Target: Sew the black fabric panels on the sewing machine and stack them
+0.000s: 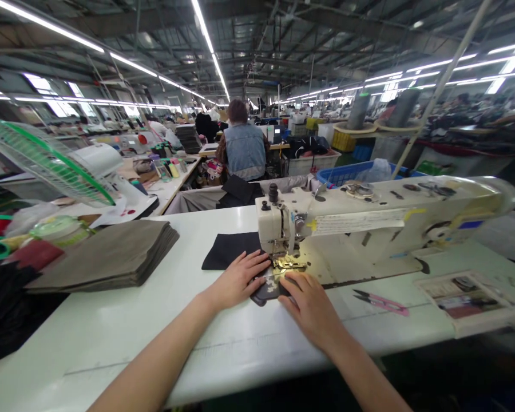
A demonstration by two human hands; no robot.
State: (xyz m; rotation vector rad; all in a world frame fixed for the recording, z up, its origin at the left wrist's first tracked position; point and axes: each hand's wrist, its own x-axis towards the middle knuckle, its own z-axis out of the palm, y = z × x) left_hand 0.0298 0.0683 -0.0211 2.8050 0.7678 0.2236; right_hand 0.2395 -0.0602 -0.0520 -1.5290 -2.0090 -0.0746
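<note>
A black cloth piece (229, 250) lies left of the needle area of a white sewing machine (352, 217). My left hand (241, 277) rests flat with fingers spread, its fingertips at the cloth's right edge and beside the machine's presser foot. Just right of the lit metal needle plate (288, 264) is my right hand (306, 297), fingers bent and lowered onto a small dark piece near the plate. What its fingertips press is mostly hidden, and I cannot make out a grip.
Pink thread snips (381, 302) and a small tray (472, 297) lie at the right. A stack of grey-brown cloth (107, 254) and a fan (68, 166) stand left. Behind the table, a person in a denim vest (244, 150) sits facing away.
</note>
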